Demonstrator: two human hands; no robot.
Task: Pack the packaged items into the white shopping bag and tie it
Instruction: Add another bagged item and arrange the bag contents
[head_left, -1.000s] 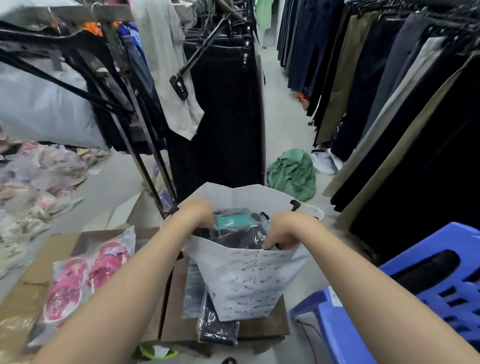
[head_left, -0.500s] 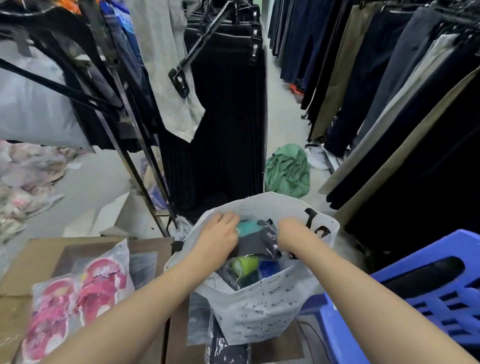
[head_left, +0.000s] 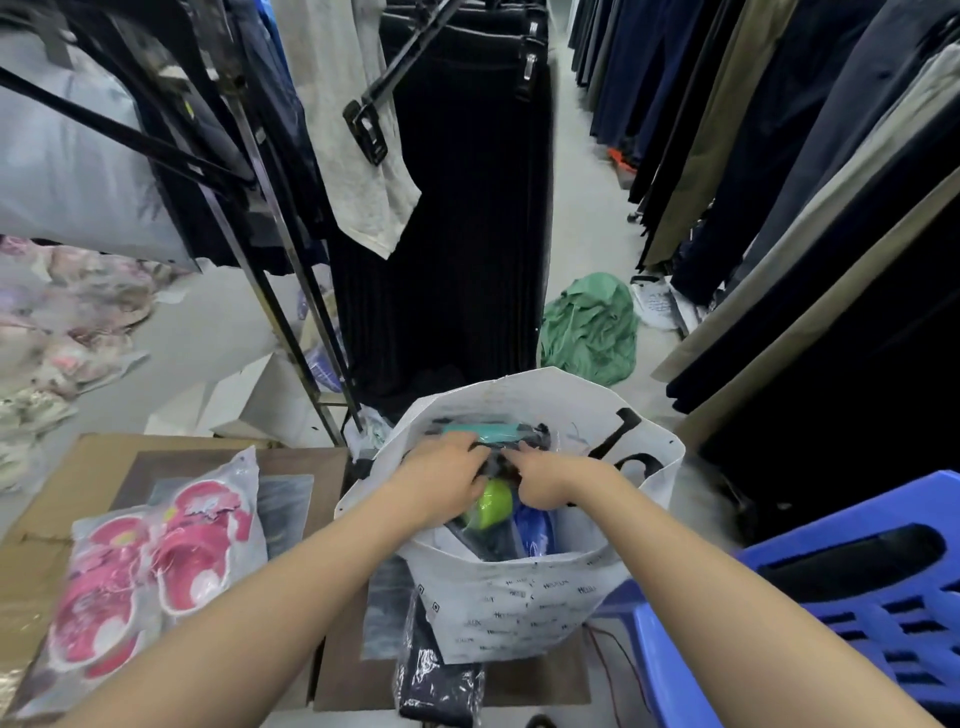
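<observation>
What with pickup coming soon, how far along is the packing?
Done: several packaged items sit in the white shopping bag. In hand: the left hand and right hand reach among them. Left: the pink slipper pack and a dark pack lie outside; the bag is open, untied.

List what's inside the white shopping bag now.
Visible: a teal pack at the far side, a lime-green item, a blue pack and dark wrapped items. The left hand and right hand cover the middle; anything lower in the white shopping bag is hidden.
</observation>
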